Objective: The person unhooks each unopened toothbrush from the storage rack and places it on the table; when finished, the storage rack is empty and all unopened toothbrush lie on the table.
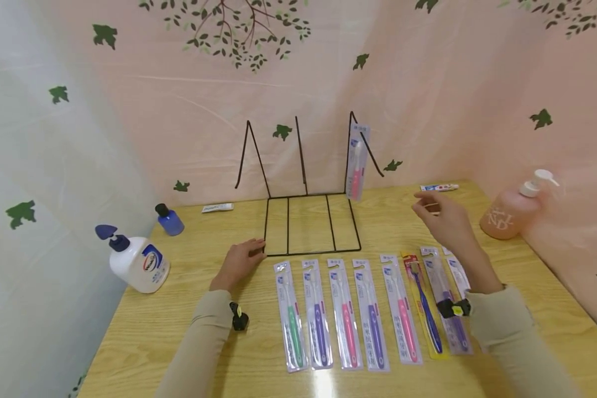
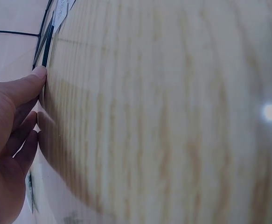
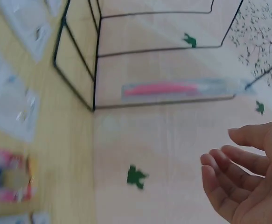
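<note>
A black wire display rack [image 1: 310, 253] with upright hooks stands at the back of the table. My left hand [image 1: 239, 262] holds its front left corner, the thumb [image 2: 33, 84] against the wire in the left wrist view. One packaged pink toothbrush [image 1: 356, 171] hangs on the rack's right hook; in the right wrist view the same toothbrush [image 3: 173, 88] lies along the wire. My right hand [image 1: 445, 218] is raised to the right of the rack, fingers loosely bent and holding nothing. Several packaged toothbrushes lie in a row in front, among them a green one [image 1: 293, 331] and a red-and-yellow pack [image 1: 420, 304].
A white pump bottle [image 1: 139, 265] and a small blue bottle [image 1: 170, 220] stand at the left. A pink pump bottle [image 1: 512, 213] is at the right. Small tubes lie near the back: a white tube [image 1: 218, 208] and a red-and-blue tube [image 1: 439, 188]. Printed cloth hangs behind.
</note>
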Available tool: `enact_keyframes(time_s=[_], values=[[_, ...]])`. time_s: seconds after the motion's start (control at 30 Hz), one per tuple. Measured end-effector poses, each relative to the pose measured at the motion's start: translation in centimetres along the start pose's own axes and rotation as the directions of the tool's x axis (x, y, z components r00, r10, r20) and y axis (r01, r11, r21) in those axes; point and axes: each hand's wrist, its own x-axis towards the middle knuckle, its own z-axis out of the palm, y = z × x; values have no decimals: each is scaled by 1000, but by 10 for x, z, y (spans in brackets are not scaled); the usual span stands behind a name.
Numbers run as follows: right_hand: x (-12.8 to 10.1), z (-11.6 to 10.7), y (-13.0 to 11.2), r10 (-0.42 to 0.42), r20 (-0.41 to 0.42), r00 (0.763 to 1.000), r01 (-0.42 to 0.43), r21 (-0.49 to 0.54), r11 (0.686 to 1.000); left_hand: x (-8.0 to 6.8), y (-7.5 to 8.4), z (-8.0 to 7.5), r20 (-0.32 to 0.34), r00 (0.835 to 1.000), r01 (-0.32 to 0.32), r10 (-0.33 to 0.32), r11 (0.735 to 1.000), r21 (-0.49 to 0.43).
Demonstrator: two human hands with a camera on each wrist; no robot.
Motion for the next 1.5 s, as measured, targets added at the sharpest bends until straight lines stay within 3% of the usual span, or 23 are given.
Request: enact_keyframes(time_s=[0.2, 0.4, 0.7, 0.87, 1.03, 1.3, 1.5], values=[[45, 37, -21, -75, -77, 994, 87, 173, 981, 1, -1, 2, -11, 1000, -16, 16, 1000, -2], [81, 69, -33, -57, -101, 993, 88, 342, 936, 1, -3, 3, -13, 1000, -17, 17, 1000, -8], [103, 88, -40, -15, -245, 969, 128, 451, 883, 3, 0, 4, -6, 1000, 7, -7, 1000, -14], [92, 86, -39, 1, -242, 970, 123, 495, 860, 2, 0, 5, -12, 1000, 1, -1, 1000, -15], [63, 69, -46, -33, -226, 974, 149, 521, 841, 1, -3, 5, -22, 1000, -1, 1, 1000, -10], [12, 39, -58, -101, -177, 979, 171, 448, 878, 1, -3, 4, -30, 999, -10, 9, 1000, -6], [-6, 34, -33, -101, -132, 986, 145, 386, 911, 1, -3, 5, -21, 1000, -19, 19, 1000, -14]])
